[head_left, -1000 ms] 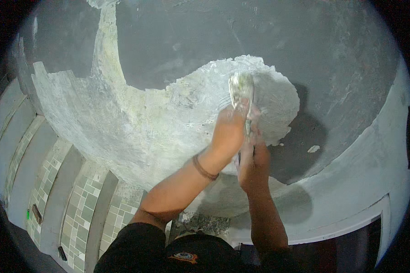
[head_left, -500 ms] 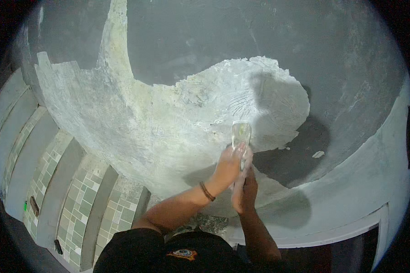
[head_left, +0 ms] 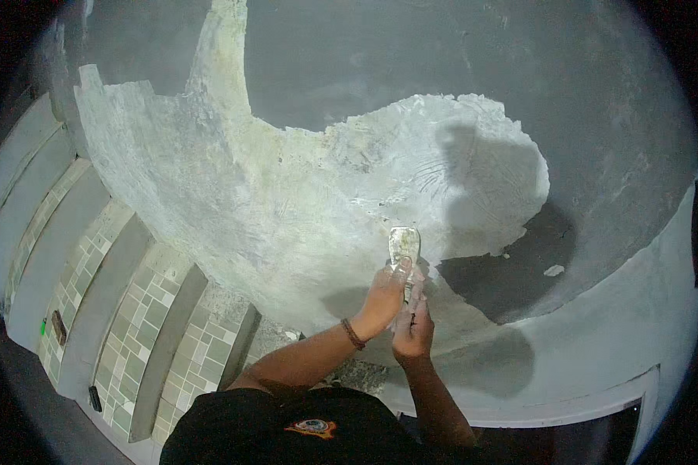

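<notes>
A putty scraper (head_left: pixel 404 243) with a pale, smeared blade points away from me, its blade against or just over the wall (head_left: pixel 310 186); I cannot tell which. My left hand (head_left: pixel 384 301) is closed round its handle, thumb lying along the base of the blade. Just below and to the right, my right hand (head_left: pixel 414 325) is also closed on the handle, its fingers whitened with dust. Around the blade spreads a whitish, rough patch with scratch marks. Dark grey coating (head_left: pixel 341 62) with ragged edges borders that patch.
Tiled steps (head_left: pixel 132 333) run along the left, with a brown block (head_left: pixel 59 328) and a small black object (head_left: pixel 95 399) on them. A loose pale flake (head_left: pixel 553 270) shows on the dark area at right. A white frame (head_left: pixel 582 409) edges a dark opening at lower right.
Both hands have drawn the scraper back toward me and slightly left. The whole view has shifted a little, with the patch now farther right.
</notes>
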### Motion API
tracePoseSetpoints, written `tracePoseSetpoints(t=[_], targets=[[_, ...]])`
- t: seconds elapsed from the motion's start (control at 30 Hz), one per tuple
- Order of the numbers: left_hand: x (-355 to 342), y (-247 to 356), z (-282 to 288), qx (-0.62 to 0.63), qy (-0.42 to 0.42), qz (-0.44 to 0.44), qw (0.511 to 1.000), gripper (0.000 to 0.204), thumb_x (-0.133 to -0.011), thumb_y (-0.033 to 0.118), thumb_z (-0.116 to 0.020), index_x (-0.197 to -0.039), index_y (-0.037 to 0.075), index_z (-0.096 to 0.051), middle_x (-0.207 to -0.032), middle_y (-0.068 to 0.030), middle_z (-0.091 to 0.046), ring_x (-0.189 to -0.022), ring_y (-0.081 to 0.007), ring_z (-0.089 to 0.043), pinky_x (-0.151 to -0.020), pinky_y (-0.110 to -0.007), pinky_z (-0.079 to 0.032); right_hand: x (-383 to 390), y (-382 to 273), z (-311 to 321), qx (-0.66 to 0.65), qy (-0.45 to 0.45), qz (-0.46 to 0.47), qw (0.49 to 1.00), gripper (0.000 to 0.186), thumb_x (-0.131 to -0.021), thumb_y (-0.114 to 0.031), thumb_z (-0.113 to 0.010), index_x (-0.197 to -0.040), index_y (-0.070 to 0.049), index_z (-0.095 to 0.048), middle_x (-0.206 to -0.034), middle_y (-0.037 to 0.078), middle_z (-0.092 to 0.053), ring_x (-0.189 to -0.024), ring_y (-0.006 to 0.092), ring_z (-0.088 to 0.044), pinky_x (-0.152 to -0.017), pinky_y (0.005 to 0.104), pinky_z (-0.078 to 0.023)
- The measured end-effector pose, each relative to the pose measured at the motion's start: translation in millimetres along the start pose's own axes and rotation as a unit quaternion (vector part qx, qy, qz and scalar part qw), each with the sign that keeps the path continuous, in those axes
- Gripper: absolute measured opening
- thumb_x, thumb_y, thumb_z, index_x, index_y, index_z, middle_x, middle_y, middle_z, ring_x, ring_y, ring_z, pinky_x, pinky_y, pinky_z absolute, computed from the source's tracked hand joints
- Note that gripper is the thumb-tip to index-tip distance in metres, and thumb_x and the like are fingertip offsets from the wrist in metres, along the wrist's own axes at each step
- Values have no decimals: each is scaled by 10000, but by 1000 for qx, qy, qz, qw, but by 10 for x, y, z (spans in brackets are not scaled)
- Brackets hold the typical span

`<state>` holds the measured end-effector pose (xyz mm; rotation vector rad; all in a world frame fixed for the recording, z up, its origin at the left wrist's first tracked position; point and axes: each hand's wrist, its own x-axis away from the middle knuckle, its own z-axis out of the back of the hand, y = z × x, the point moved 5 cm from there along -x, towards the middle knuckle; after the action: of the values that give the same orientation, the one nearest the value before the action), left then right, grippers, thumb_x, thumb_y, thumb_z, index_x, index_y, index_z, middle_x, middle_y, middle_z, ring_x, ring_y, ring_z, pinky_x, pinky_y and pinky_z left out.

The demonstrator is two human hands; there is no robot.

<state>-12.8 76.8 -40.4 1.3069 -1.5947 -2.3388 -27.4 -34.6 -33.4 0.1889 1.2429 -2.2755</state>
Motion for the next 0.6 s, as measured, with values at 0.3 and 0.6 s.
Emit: tracePoseSetpoints(t=[0.3, 0.6], targets=[[-176, -41, 175, 88, 2, 65, 994, 498, -1083, 432, -422, -1064, -18, -633, -938, -182, -651, -878, -297, -615, -839, -419, -472, -153, -349, 71, 14, 9, 46, 999, 408, -1023, -177, -504, -1344, 72, -475, -1021, 354, -650, -946, 504, -664, -758, 518, -530], [-39, -376, 21, 75, 4, 43, 996, 544, -1100, 452, -367, -875, 25, -618, -747, -106, -639, -622, -204, -605, -603, -335, -484, -54, -231, -35, 19, 5, 50, 999, 458, -1038, -205, -471, -1406, 66, -443, -1086, 350, -639, -967, 523, -648, -783, 514, -527]])
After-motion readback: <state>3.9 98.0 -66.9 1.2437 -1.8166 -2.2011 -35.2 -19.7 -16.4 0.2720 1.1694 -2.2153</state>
